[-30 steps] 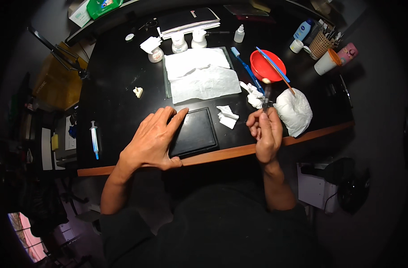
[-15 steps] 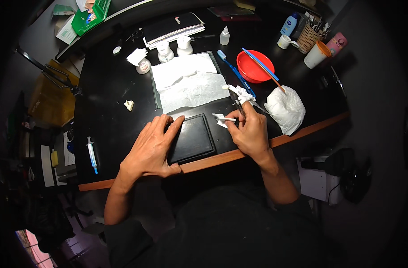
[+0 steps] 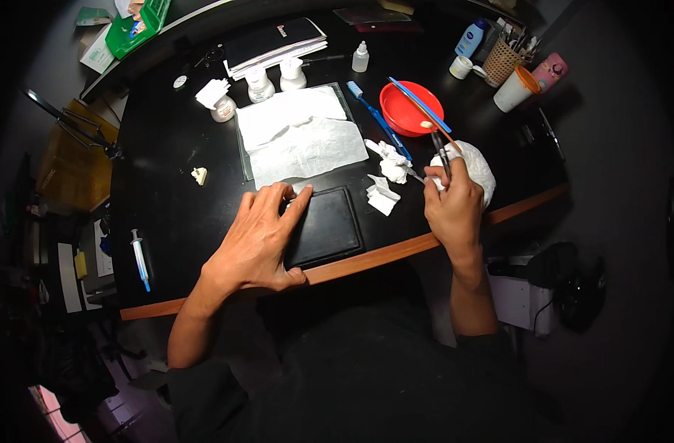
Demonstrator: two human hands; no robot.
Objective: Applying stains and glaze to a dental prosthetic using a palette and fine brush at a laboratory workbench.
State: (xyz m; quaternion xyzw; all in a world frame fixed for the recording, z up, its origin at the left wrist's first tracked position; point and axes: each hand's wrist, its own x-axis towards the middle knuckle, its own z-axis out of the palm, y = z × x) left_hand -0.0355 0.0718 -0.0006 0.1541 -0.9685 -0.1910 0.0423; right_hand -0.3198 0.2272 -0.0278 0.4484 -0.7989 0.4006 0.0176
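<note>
My right hand (image 3: 457, 203) grips a slim dark tweezer-like tool (image 3: 444, 153) whose tip points up over the near rim of a red bowl (image 3: 400, 111). At that tip is a small cream-coloured piece (image 3: 426, 125). Behind the hand sits a round white wrapped bundle (image 3: 481, 173), partly covered by it. A crumpled piece of tissue (image 3: 383, 196) lies on the table to the hand's left. My left hand (image 3: 259, 238) rests with fingers apart along the left side of a flat black case (image 3: 331, 230), its thumb at the table's wooden edge.
White paper towel (image 3: 304, 140) covers a glass plate in the middle. A blue toothbrush (image 3: 381, 122) and more crumpled tissue (image 3: 392, 164) lie beside it. Farther back stand white jars (image 3: 259, 87) and a dropper bottle (image 3: 360, 57). A syringe (image 3: 140, 258) lies at left.
My right hand has let go of the tissue, which now lies on the table. It has moved right with the tool, up to the red bowl. My left hand stays at the case.
</note>
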